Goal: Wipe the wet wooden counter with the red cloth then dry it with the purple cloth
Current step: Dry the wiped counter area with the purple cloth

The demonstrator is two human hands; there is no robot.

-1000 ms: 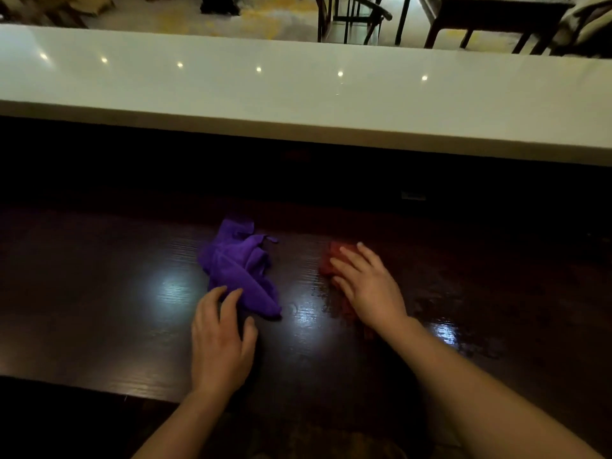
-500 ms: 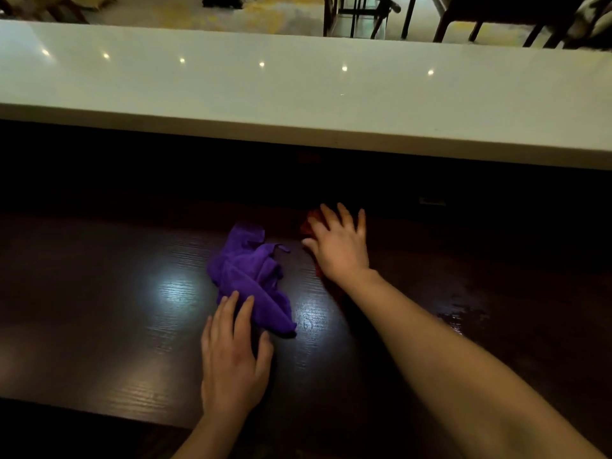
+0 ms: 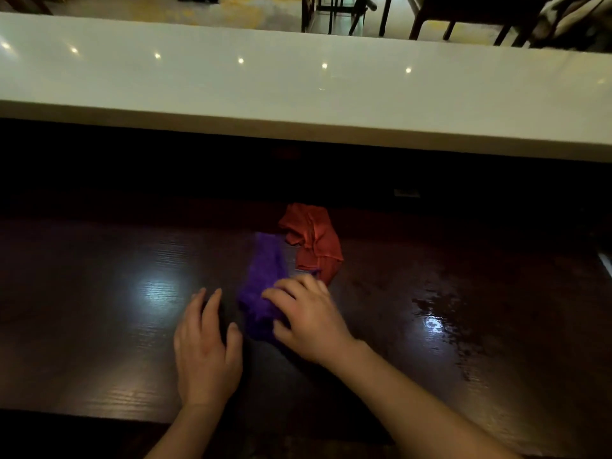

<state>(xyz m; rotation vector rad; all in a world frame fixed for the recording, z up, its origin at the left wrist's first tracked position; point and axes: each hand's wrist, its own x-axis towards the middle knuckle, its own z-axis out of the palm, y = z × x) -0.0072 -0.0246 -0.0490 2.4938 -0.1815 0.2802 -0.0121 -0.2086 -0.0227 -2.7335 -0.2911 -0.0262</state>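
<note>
The dark wooden counter (image 3: 99, 309) stretches across the lower half of the view, with a wet, glistening patch (image 3: 440, 319) on its right side. The red cloth (image 3: 314, 240) lies crumpled and free at the back of the counter, near the middle. Just in front of it sits the purple cloth (image 3: 265, 279), bunched up. My right hand (image 3: 308, 323) rests on the purple cloth's near end with fingers curled over it. My left hand (image 3: 205, 349) lies flat on the wood just left of the purple cloth, fingers apart, holding nothing.
A raised white bar top (image 3: 298, 91) runs the full width behind the wooden counter, with a dark recess beneath it. Chair and table legs (image 3: 334, 14) stand on the floor beyond. The counter's near edge (image 3: 82, 414) is close to my body.
My right hand let go of the red cloth at the back of the counter and came back onto the purple cloth. The left hand stayed flat in place.
</note>
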